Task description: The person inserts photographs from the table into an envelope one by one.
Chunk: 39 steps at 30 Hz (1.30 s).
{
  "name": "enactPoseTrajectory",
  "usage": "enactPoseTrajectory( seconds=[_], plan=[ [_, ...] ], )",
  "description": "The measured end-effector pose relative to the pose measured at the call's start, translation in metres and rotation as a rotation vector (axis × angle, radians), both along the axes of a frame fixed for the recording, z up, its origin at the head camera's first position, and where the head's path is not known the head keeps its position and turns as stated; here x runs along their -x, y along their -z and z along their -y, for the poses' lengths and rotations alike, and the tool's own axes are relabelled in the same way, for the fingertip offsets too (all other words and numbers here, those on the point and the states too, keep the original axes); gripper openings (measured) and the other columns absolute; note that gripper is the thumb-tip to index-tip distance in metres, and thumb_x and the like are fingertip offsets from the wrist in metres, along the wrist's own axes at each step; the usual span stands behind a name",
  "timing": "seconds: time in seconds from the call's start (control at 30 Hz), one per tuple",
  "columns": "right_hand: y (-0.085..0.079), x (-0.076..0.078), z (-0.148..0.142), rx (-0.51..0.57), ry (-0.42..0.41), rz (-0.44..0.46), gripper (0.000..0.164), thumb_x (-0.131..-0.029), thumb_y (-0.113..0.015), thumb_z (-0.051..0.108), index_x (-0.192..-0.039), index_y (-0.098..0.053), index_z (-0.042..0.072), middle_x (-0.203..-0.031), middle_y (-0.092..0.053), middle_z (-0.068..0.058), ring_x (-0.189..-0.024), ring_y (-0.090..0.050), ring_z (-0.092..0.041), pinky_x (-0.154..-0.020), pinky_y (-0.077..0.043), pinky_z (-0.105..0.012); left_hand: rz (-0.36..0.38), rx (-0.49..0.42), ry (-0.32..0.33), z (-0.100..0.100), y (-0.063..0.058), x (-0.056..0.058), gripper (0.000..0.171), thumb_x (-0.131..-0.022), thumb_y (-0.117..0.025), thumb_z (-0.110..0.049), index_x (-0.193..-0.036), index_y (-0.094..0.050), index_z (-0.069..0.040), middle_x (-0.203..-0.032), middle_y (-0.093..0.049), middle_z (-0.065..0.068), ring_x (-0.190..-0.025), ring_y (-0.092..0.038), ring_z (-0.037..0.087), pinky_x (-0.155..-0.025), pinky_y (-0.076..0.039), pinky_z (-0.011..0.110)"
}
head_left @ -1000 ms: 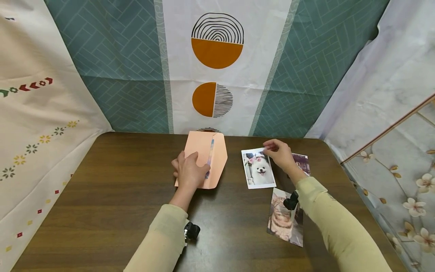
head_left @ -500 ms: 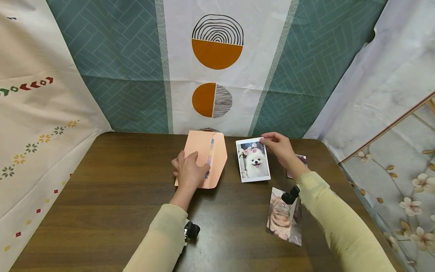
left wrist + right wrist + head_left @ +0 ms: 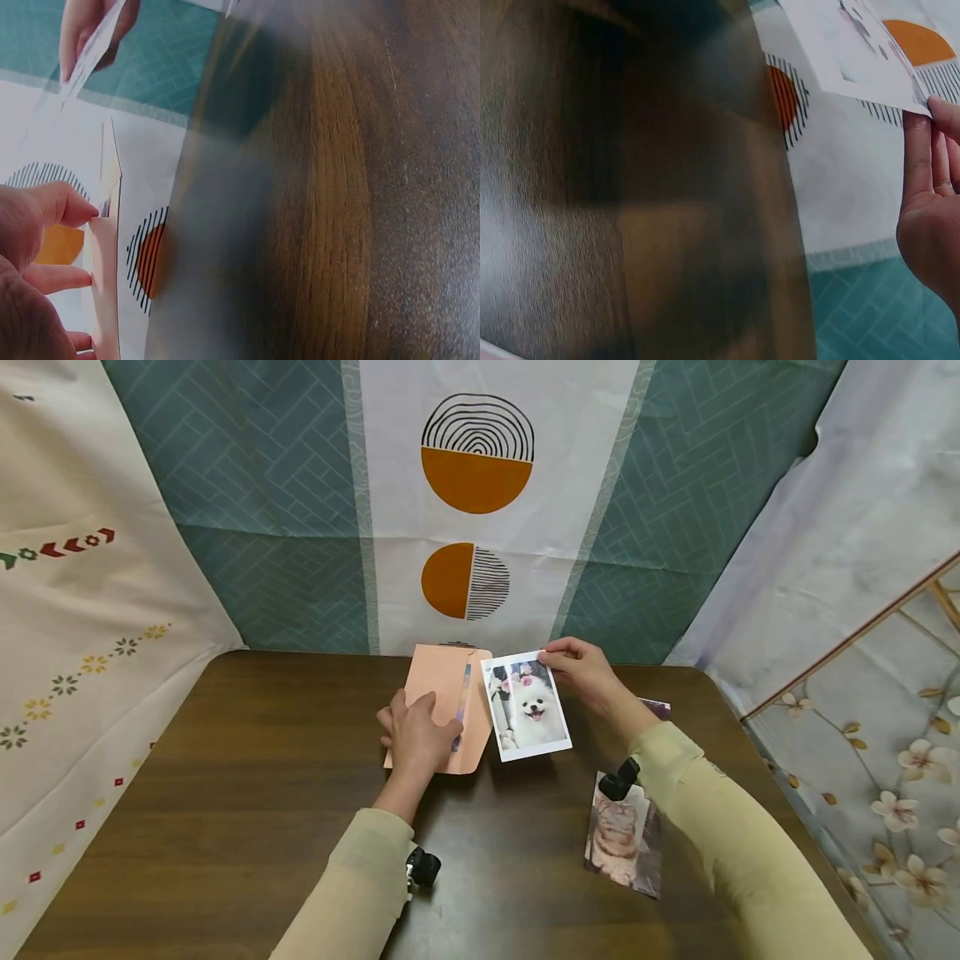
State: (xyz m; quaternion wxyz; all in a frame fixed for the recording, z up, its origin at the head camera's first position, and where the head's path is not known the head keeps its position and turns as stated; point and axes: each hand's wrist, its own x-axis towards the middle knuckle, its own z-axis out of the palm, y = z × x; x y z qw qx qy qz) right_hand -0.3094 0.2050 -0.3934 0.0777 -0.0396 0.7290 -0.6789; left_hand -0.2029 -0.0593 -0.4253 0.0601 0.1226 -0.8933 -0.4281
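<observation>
A peach envelope lies near the table's back edge, and a bluish strip shows in its opening. My left hand holds it, thumb at the opening and fingers spread over its left part; the left wrist view shows thumb and fingertips touching the envelope. My right hand pinches the top right corner of a white-bordered photo of a fluffy white dog. The photo hangs tilted above the table beside the envelope's right edge, slightly overlapping it in the head view. In the right wrist view, thumb and fingers grip the photo's corner.
A cat photo lies on the brown wooden table, partly beneath the right forearm. A purple-toned photo is mostly hidden behind that arm. Patterned cloth hangs behind the table and at both sides.
My right hand has lifted the dog photo off the table and carried it left, up to the envelope's right edge. The left hand has stayed on the envelope.
</observation>
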Motion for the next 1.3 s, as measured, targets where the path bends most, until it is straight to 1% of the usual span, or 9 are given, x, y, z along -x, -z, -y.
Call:
enactPoseTrajectory(
  seconds=[0.2,0.3,0.4,0.5,0.7,0.8,0.9,1.13,1.3],
  plan=[
    [0.006,0.005,0.019,-0.068,-0.039,-0.006,0.009,-0.102,-0.072,0.006,-0.111,-0.070,0.003,-0.093,-0.072,0.002,-0.089,-0.069,-0.012,-0.080,-0.059,-0.024,-0.009,0.005,-0.010,-0.001,-0.001,-0.002,0.060,-0.091,-0.078,-0.026,-0.146,-0.065,-0.007,-0.169,-0.028,0.026,-0.148,-0.021,0.051,-0.105,-0.032,0.073],
    [0.009,0.008,0.025,-0.103,-0.043,-0.021,0.009,-0.100,-0.073,0.005,-0.108,-0.071,0.001,-0.088,-0.071,0.002,-0.084,-0.069,-0.011,-0.076,-0.058,-0.024,-0.017,0.005,-0.013,-0.001,-0.002,-0.002,0.060,-0.091,-0.079,-0.026,-0.146,-0.065,-0.006,-0.170,-0.028,0.025,-0.148,-0.021,0.050,-0.106,-0.031,0.072],
    [0.010,0.010,0.028,-0.144,-0.050,-0.031,0.012,-0.099,-0.074,0.004,-0.108,-0.070,-0.002,-0.085,-0.070,0.002,-0.080,-0.070,-0.011,-0.074,-0.058,-0.025,-0.028,0.004,-0.019,-0.002,-0.002,-0.002,0.060,-0.091,-0.080,-0.025,-0.146,-0.065,-0.006,-0.169,-0.028,0.025,-0.148,-0.021,0.050,-0.105,-0.031,0.072],
    [0.011,0.013,0.030,-0.197,-0.051,-0.037,0.014,-0.098,-0.075,0.005,-0.109,-0.070,-0.003,-0.084,-0.070,0.001,-0.078,-0.070,-0.012,-0.075,-0.059,-0.026,-0.041,0.011,-0.025,-0.003,-0.002,-0.002,0.061,-0.090,-0.080,-0.025,-0.146,-0.065,-0.006,-0.169,-0.028,0.025,-0.148,-0.022,0.050,-0.105,-0.032,0.072],
    [0.010,0.017,0.030,-0.296,-0.041,-0.062,0.016,-0.097,-0.078,0.008,-0.108,-0.071,-0.001,-0.083,-0.068,0.002,-0.077,-0.066,-0.011,-0.080,-0.059,-0.033,-0.064,0.025,-0.032,-0.005,-0.003,-0.002,0.062,-0.090,-0.080,-0.025,-0.146,-0.065,-0.006,-0.169,-0.028,0.025,-0.148,-0.023,0.050,-0.104,-0.033,0.071],
    [0.008,0.018,0.029,-0.305,-0.041,-0.067,0.016,-0.097,-0.078,0.007,-0.108,-0.071,-0.002,-0.083,-0.068,0.002,-0.076,-0.066,-0.010,-0.083,-0.060,-0.037,-0.071,0.028,-0.038,-0.005,-0.003,-0.003,0.062,-0.089,-0.080,-0.025,-0.146,-0.065,-0.005,-0.169,-0.028,0.026,-0.147,-0.023,0.050,-0.104,-0.033,0.072],
    [0.008,0.020,0.029,-0.295,-0.043,-0.064,0.015,-0.097,-0.078,0.007,-0.107,-0.070,-0.002,-0.082,-0.068,0.003,-0.076,-0.067,-0.010,-0.082,-0.060,-0.037,-0.077,0.030,-0.040,-0.005,-0.002,-0.003,0.062,-0.089,-0.080,-0.025,-0.146,-0.065,-0.005,-0.169,-0.027,0.026,-0.147,-0.023,0.050,-0.104,-0.033,0.072],
    [0.004,0.023,0.037,-0.290,-0.045,-0.105,0.013,-0.097,-0.078,0.008,-0.104,-0.071,0.000,-0.081,-0.069,0.004,-0.078,-0.065,-0.013,-0.076,-0.056,-0.029,-0.102,0.034,-0.038,-0.007,-0.002,-0.003,0.062,-0.089,-0.080,-0.025,-0.146,-0.065,-0.006,-0.170,-0.026,0.025,-0.147,-0.023,0.050,-0.104,-0.033,0.072],
    [0.006,0.020,0.047,-0.229,-0.002,-0.137,0.014,-0.097,-0.077,0.005,-0.105,-0.071,-0.004,-0.079,-0.068,0.005,-0.078,-0.065,-0.016,-0.070,-0.054,-0.023,-0.104,0.049,-0.039,-0.008,-0.001,-0.003,0.061,-0.090,-0.080,-0.025,-0.146,-0.065,-0.006,-0.169,-0.027,0.025,-0.147,-0.024,0.050,-0.104,-0.034,0.072]
  ],
)
